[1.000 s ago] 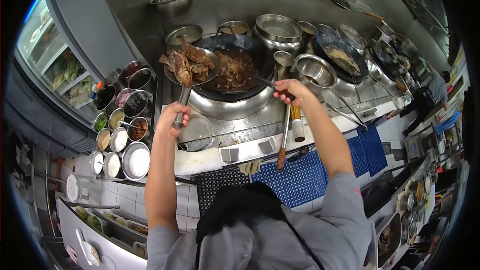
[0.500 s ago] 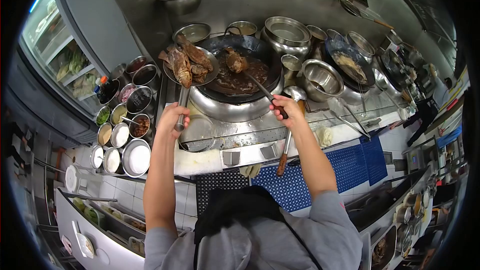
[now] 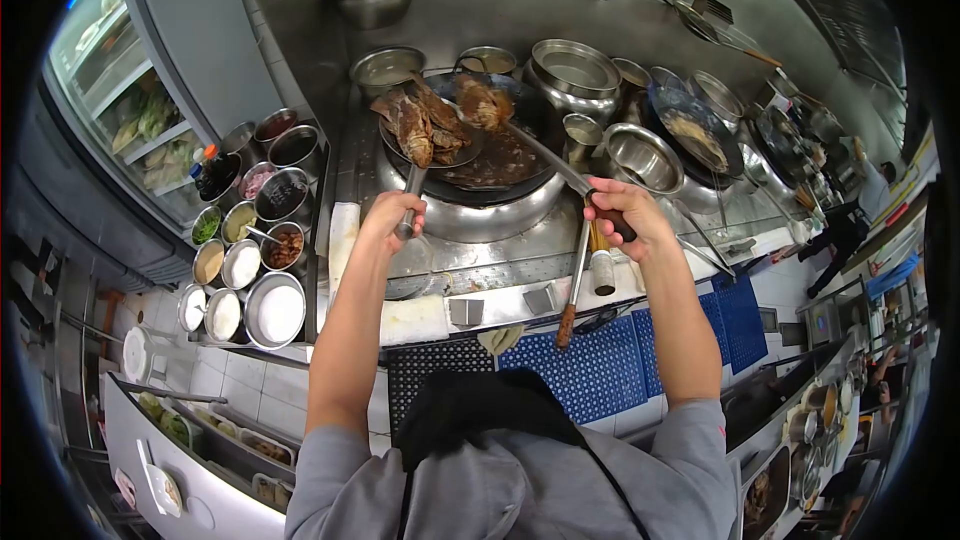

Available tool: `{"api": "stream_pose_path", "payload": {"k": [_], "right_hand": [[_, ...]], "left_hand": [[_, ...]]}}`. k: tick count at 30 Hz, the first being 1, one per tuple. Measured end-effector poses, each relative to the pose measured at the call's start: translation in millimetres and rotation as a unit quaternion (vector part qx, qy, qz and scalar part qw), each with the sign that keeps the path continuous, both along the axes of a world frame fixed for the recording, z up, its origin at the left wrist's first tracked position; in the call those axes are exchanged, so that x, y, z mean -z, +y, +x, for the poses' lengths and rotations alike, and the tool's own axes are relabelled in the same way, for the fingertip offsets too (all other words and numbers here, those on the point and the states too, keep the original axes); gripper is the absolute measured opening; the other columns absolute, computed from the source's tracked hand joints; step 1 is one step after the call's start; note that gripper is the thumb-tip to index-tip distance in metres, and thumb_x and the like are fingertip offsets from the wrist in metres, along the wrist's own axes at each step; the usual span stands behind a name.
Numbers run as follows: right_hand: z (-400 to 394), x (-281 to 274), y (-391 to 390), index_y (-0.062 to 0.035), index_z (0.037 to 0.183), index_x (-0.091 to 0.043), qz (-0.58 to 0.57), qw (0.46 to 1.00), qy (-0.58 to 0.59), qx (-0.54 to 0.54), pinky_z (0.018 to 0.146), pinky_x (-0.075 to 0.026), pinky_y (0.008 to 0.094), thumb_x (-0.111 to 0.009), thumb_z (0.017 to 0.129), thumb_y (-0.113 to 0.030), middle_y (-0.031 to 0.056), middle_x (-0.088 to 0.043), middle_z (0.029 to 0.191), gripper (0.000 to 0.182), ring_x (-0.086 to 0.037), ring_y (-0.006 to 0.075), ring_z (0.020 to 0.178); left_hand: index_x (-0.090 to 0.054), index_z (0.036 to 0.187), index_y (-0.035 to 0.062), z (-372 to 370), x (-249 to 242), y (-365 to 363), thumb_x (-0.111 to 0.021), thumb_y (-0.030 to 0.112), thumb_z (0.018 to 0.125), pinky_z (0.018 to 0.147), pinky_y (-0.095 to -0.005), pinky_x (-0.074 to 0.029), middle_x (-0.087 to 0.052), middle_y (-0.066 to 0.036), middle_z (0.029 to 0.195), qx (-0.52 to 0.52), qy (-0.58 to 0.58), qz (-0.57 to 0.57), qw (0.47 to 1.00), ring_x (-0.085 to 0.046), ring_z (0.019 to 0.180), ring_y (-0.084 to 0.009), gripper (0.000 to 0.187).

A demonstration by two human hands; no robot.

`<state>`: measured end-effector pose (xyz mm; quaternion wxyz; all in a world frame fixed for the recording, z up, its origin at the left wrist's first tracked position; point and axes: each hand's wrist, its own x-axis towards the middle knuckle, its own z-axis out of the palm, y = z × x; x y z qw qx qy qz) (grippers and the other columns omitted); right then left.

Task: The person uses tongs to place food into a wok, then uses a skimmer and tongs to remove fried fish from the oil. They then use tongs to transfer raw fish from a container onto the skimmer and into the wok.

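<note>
My left hand is closed round the metal handle of a strainer, whose bowl is over the left side of the wok. Several browned whole fish are heaped on it. My right hand grips the dark handle end of a ladle. At the ladle's head a browned fish, somewhat blurred, is raised above the wok and close to the strainer's right rim. The ladle's bowl is mostly hidden by the fish. Dark brown liquid lies in the wok.
Seasoning bowls stand at the left. Steel pots line the back. At the right are a steel bowl and a second wok. A long-handled tool overhangs the counter's front edge. A person stands far right.
The fish on the ladle has risen out of the wok's liquid to near the strainer. My right hand has moved right. My left hand and the strainer have shifted right, further over the wok.
</note>
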<state>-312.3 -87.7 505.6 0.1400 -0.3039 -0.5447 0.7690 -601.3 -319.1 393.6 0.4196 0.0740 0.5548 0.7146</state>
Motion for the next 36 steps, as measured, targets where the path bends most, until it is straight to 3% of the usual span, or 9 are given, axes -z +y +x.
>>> {"api": "stream_pose_path", "payload": {"k": [4,5,8,9,13,16,17,21,36], "right_hand": [[-7.4,4.7,-18.8,0.0046,0.134,-0.049,0.252,0.963,-0.098,-0.013,0.033,-0.033,0.0229,-0.065,0.083,-0.005,0.0120,-0.064,0.074,0.054,-0.051,0.0089,0.045],[-8.5,2.3,-23.3,0.0065,0.133,-0.050,0.331,0.933,-0.138,-0.032,0.042,-0.044,0.0298,-0.067,0.080,-0.007,0.0151,-0.067,0.075,0.057,-0.059,0.0178,0.051],[-4.6,36.5,-18.4,0.0071,0.133,-0.050,0.630,0.759,-0.152,-0.058,0.062,-0.053,0.0401,-0.065,0.079,-0.006,0.0210,-0.066,0.079,0.058,-0.066,0.0345,0.068],[-3.0,16.1,-43.2,0.0085,0.133,-0.048,0.591,0.779,-0.200,-0.061,0.081,-0.051,0.0458,-0.061,0.076,-0.001,0.0257,-0.065,0.085,0.060,-0.065,0.0435,0.083],[-0.8,43.3,-54.1,0.0051,0.135,-0.045,0.678,0.703,-0.204,-0.062,0.084,-0.049,0.0465,-0.058,0.075,0.001,0.0300,-0.063,0.101,0.062,-0.062,0.0440,0.094],[-8.1,54.6,-53.5,0.0065,0.136,-0.043,0.616,0.761,-0.181,-0.091,0.084,-0.048,0.0480,-0.057,0.075,0.002,0.0311,-0.062,0.102,0.063,-0.062,0.0440,0.096],[-13.9,66.9,-51.0,0.0067,0.137,-0.041,0.634,0.745,-0.185,-0.089,0.086,-0.048,0.0484,-0.057,0.076,0.001,0.0305,-0.062,0.105,0.063,-0.061,0.0451,0.097],[-30.0,66.7,-90.6,0.0093,0.139,-0.037,0.588,0.752,-0.266,-0.132,0.090,-0.048,0.0486,-0.056,0.080,-0.003,0.0322,-0.061,0.108,0.063,-0.061,0.0476,0.099],[-33.8,86.2,-137.9,0.0143,0.137,-0.037,0.573,0.800,-0.163,-0.075,0.083,-0.049,0.0505,-0.055,0.075,-0.001,0.0357,-0.062,0.092,0.066,-0.063,0.0483,0.087]], "left_hand": [[-0.052,0.082,-0.0020,5.2,-0.2,6.3,-0.059,-0.003,0.080,0.039,-0.0277,-0.045,-0.057,-0.010,0.068,0.018,-0.021,0.011,1.000,-0.055,0.050,-0.0158,0.007],[-0.052,0.081,-0.0017,6.2,-1.0,6.3,-0.059,-0.003,0.079,0.039,-0.0268,-0.045,-0.057,-0.011,0.068,0.018,-0.025,0.013,0.999,-0.055,0.050,-0.0149,0.007],[-0.053,0.079,-0.0013,12.5,-0.2,2.9,-0.059,-0.003,0.078,0.039,-0.0249,-0.045,-0.058,-0.012,0.069,0.021,-0.039,0.019,0.999,-0.054,0.050,-0.0130,0.006],[-0.053,0.079,-0.0014,14.1,1.6,2.7,-0.059,-0.003,0.078,0.039,-0.0249,-0.045,-0.058,-0.012,0.069,0.022,-0.045,0.026,0.998,-0.054,0.050,-0.0130,0.006],[-0.054,0.078,-0.0017,21.1,2.1,5.6,-0.059,-0.003,0.079,0.039,-0.0248,-0.046,-0.059,-0.012,0.069,0.021,-0.095,0.053,0.994,-0.054,0.050,-0.0129,0.005],[-0.054,0.077,-0.0021,27.1,-5.2,8.8,-0.058,-0.002,0.080,0.040,-0.0249,-0.046,-0.058,-0.012,0.068,0.023,-0.082,0.038,0.996,-0.054,0.050,-0.0135,0.005],[-0.054,0.077,-0.0022,28.9,-9.4,10.2,-0.058,-0.002,0.080,0.040,-0.0250,-0.046,-0.058,-0.011,0.068,0.024,-0.076,0.035,0.996,-0.054,0.049,-0.0137,0.005],[-0.055,0.076,-0.0020,29.6,-15.4,15.4,-0.058,-0.001,0.080,0.040,-0.0256,-0.046,-0.057,-0.010,0.065,0.028,-0.059,0.011,0.998,-0.054,0.048,-0.0143,0.006],[-0.054,0.072,0.0017,6.9,-37.3,-5.2,-0.058,-0.002,0.078,0.042,-0.0262,-0.047,-0.058,-0.008,0.063,0.036,-0.116,0.030,0.992,-0.055,0.049,-0.0147,0.008]]}}
